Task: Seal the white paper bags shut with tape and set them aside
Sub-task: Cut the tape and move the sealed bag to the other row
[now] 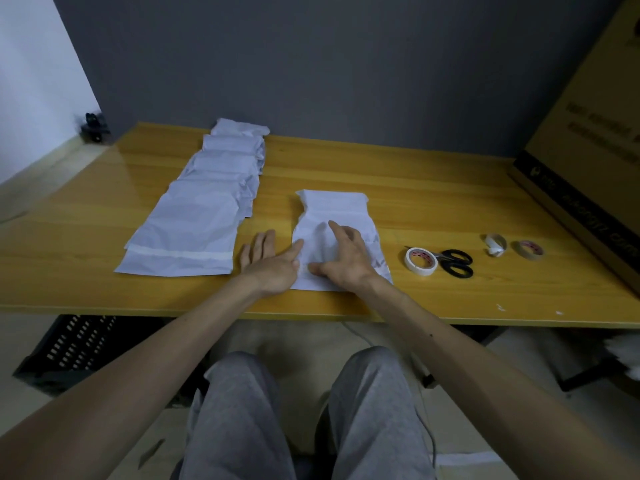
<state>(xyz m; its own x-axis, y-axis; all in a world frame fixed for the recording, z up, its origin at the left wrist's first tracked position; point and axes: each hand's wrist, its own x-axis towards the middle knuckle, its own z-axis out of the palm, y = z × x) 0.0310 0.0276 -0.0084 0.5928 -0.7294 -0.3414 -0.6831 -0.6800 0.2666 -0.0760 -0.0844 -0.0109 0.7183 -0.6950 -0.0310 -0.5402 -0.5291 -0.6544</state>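
We look down on a long yellow wooden counter point(433, 188) set against a dark grey wall. A large brown cardboard box point(588, 133) with black print leans at its right end.

On the left half lies a row of white paper bags point(207, 202), flat and overlapping like roof tiles, running from the far edge towards us. The nearest of them has a strip of pale tape point(180, 254) across its near end.

In the middle, just beside that row but apart from it, lies a single white paper bag point(334, 206). It is flat and creased, wide at our end, pinched narrower further up, with a folded band across its far end.

Our two bare hands are on its near half. The left hand point(273, 265) lies flat with straight fingers on the counter at the bag's left edge, and its forefinger reaches onto the paper. The right hand point(346, 258) is spread open on the bag, fingers loosely fanned and pressing down, thumb pointing left towards the other hand. Neither hand is gripping anything.

To the right of the bag, within reach, lie black-handled scissors point(455, 263) touching a roll of white tape point(420, 260). Further right sit a curled scrap of white tape point(496, 244) and a small brown tape roll point(528, 250).
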